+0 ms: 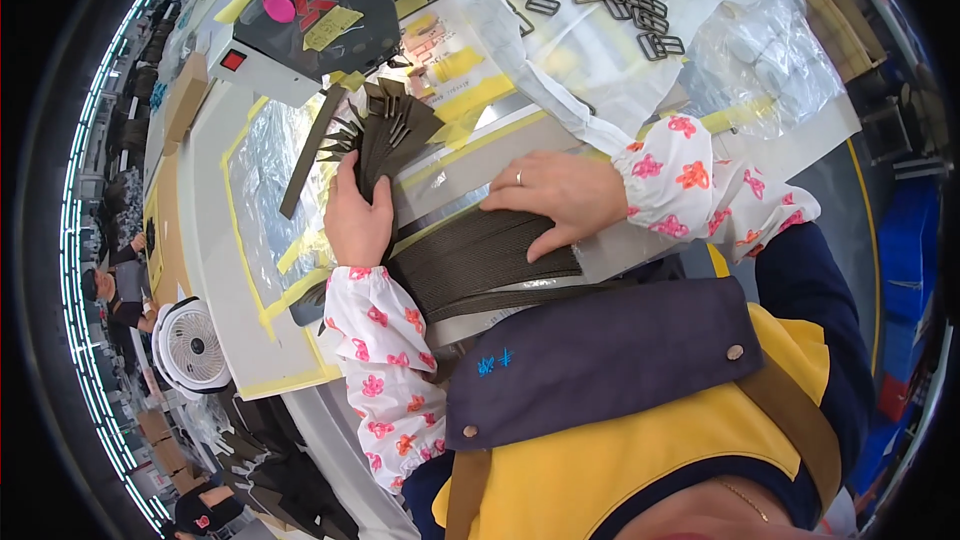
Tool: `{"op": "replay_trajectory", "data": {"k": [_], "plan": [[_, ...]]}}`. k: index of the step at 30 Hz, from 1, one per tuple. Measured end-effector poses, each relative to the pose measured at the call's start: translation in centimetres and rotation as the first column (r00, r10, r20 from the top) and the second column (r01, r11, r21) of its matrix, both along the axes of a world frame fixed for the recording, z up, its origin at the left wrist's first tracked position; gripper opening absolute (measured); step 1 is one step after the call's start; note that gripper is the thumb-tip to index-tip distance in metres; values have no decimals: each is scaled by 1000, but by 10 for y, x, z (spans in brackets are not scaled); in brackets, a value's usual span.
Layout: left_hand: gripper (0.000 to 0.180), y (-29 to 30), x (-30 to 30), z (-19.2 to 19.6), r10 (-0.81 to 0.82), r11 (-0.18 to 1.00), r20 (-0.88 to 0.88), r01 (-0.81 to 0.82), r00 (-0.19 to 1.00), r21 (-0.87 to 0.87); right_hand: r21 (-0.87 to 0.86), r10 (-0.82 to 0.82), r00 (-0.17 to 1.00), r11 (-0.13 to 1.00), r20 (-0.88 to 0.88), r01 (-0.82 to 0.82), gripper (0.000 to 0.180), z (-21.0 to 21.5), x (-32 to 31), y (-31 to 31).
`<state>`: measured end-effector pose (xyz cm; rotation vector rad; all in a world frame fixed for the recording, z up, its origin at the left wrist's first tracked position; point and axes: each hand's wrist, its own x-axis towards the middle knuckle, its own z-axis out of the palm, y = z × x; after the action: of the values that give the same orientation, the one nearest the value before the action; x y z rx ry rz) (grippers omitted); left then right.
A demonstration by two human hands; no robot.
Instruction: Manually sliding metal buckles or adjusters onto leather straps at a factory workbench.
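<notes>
A fanned bundle of dark olive webbing straps point(396, 130) lies at the machine's near side, its lower end between the thumb and fingers of my left hand point(358, 215). The rest of that hand's fingers are hidden. More straps of the same colour lie side by side in a flat stack point(470, 258) at the table's near edge. On this stack rests my right hand point(565, 195), its fingers stretched toward the far edge and its thumb apart on the webbing. A single strap point(312, 152) lies left of the bundle.
Several dark slider buckles point(628, 2) lie on white plastic sheeting point(610, 75) at the back. A grey machine point(330, 15) with a red switch stands at the back left. Crumpled clear plastic point(765, 60) is at right. A white fan point(192, 348) and a co-worker point(125, 285) are far left.
</notes>
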<state>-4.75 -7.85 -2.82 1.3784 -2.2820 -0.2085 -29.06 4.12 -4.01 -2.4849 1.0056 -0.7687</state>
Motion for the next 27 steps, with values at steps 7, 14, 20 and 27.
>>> {"op": "replay_trajectory", "data": {"k": [7,14,20,27], "plan": [[43,-5,4,-8,89,993,86,-81,992,-86,170,-65,995,984,74,52,34,-4,-4,-9],[21,62,-1,22,-200,979,-184,190,962,-72,471,-107,972,882,209,-5,22,3,-26,-36],[15,81,-3,-3,-161,980,-221,129,962,-151,547,-12,990,834,143,-69,22,1,-12,-64],[13,71,-8,-17,-45,962,16,48,999,-268,168,3,997,986,-77,10,26,-9,6,-60]]}}
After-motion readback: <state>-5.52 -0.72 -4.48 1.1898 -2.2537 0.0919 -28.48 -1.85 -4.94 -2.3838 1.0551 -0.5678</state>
